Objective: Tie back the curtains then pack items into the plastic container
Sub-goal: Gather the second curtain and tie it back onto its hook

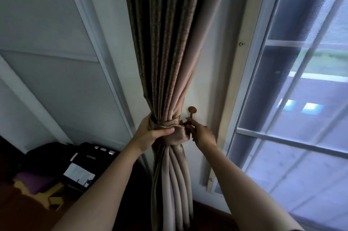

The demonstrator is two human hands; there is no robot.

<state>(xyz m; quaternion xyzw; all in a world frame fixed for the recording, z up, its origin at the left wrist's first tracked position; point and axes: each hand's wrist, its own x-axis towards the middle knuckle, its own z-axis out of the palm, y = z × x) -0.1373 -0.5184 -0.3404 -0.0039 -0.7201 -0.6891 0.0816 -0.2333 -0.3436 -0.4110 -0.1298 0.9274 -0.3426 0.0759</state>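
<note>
Just below the middle of the frame, the left hand (152, 132) is wrapped around the gathered curtain (169, 61), fingers curled across the front of the tieback band (169, 124) and thumb behind, so the bundle is pinched tight at its waist. The right hand (201, 132), just right of centre, is nearly closed, its fingertips (188, 127) pinching what looks like the free end of the band; the loop itself is too small and shadowed to make out. The relation that counts is short: the wall hook (192, 111), a small brown knob on a stem, sits immediately above and slightly left of the right fingertips, touching or nearly touching them, while the left hand lies on the far side of the bundle from it. The right hand is therefore the nearer one, and the likely move is a small lift up and over the knob. The curtain's long axis runs vertically, from the top of the frame down to the floor at the bottom. The window (301, 99) fills the right side. No plastic container is visible; dark bags (75, 161) lie at lower left.
</note>
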